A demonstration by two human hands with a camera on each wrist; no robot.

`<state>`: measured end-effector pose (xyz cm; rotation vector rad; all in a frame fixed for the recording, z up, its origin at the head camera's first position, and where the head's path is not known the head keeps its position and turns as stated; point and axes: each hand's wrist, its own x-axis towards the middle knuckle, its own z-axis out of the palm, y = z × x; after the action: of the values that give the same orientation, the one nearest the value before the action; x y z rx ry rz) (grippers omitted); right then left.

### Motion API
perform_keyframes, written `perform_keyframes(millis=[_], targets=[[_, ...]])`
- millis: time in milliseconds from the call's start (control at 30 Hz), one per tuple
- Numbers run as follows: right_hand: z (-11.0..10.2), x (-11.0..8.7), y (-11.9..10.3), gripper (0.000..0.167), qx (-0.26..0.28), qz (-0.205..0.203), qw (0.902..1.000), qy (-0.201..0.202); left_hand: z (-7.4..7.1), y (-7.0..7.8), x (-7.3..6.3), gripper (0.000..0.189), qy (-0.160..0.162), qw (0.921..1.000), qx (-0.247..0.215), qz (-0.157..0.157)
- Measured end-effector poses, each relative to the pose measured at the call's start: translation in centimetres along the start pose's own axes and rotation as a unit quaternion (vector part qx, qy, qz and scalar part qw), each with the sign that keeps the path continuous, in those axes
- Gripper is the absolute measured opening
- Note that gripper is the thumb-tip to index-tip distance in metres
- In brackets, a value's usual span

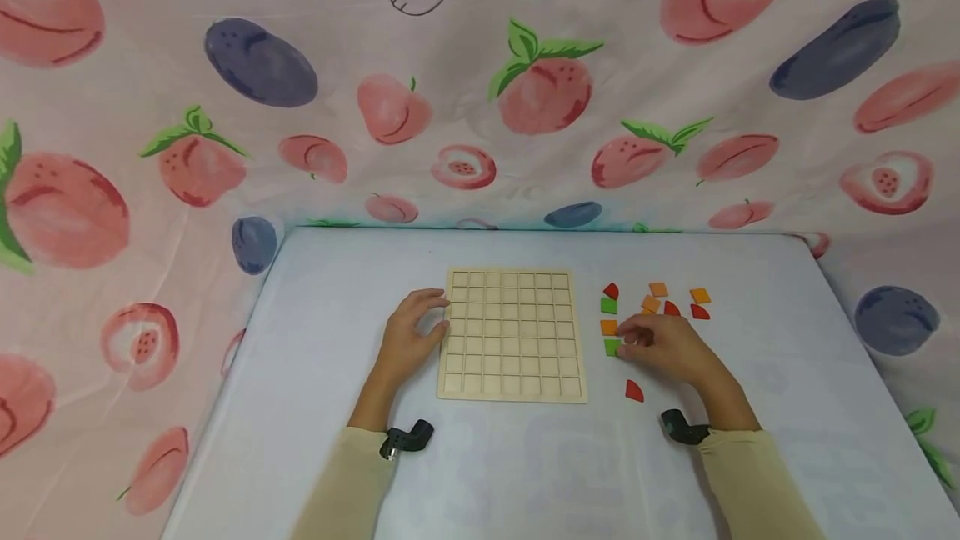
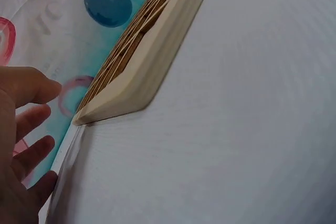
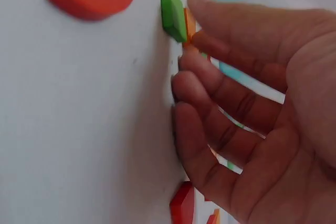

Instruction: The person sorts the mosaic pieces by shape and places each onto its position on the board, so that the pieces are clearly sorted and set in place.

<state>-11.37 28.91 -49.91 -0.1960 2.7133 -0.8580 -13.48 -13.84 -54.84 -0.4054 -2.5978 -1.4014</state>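
Observation:
A square wooden board (image 1: 512,338) with a grid of recessed cells lies flat on the table. My left hand (image 1: 411,336) is at its left edge, fingers spread, fingertips right at the rim; the left wrist view shows the hand (image 2: 23,145) beside the board's corner (image 2: 126,95). My right hand (image 1: 667,346) is over the loose tiles to the right of the board, thumb and fingers bent with a gap between them. Its thumb tip is close by a green square tile (image 3: 173,14), its index finger near an orange square tile (image 1: 608,327).
Another green tile (image 1: 609,305) and a red quarter-round tile (image 1: 611,291) continue the column. Beyond the right hand are orange squares (image 1: 700,296) and red quarter-rounds (image 1: 700,312). One red quarter-round (image 1: 634,391) lies nearer the front. A fruit-patterned cloth (image 1: 465,107) hangs behind the table.

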Motion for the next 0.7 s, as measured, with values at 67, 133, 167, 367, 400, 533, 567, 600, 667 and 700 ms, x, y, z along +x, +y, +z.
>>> perform_keyframes(millis=[67,133,167,367,400,533,567,600,667,700], targets=[[0.03,0.14,-0.19,0.027,0.001,0.0,1.0,-0.005,-0.02,-0.29,-0.08,0.027,-0.002,0.9994,0.03,0.015],[0.06,0.22,-0.4,0.027,0.0,0.002,0.9999,-0.01,-0.04,-0.52,-0.2,0.028,-0.002,0.9979,0.062,0.018],[0.07,0.27,-0.51,0.027,-0.001,0.003,0.9999,-0.012,-0.04,-0.62,-0.27,0.029,-0.002,0.997,0.076,0.018],[-0.15,0.38,-0.91,0.027,-0.013,0.002,0.9997,-0.02,0.01,-0.8,-0.39,0.04,-0.031,0.9895,0.141,-0.007],[-0.2,0.4,-0.94,0.027,-0.016,0.002,0.9996,-0.022,0.01,-0.75,-0.4,0.041,-0.039,0.9883,0.147,-0.009],[-0.28,0.43,-0.92,0.027,-0.023,0.007,0.9994,-0.025,0.04,-0.63,-0.47,0.044,-0.059,0.9846,0.164,-0.016],[-0.29,0.43,-0.91,0.026,-0.023,0.005,0.9994,-0.025,0.03,-0.64,-0.49,0.045,-0.062,0.9841,0.166,-0.016],[-0.27,0.41,-0.91,0.026,-0.022,0.006,0.9995,-0.024,0.03,-0.67,-0.51,0.045,-0.063,0.9835,0.169,-0.016],[-0.15,0.44,-0.86,0.025,-0.017,0.002,0.9996,-0.021,0.01,-0.75,-0.55,0.046,-0.066,0.9823,0.175,-0.015],[-0.09,0.46,-0.85,0.025,-0.014,-0.002,0.9997,-0.02,-0.03,-0.79,-0.57,0.046,-0.066,0.9819,0.177,-0.015]])
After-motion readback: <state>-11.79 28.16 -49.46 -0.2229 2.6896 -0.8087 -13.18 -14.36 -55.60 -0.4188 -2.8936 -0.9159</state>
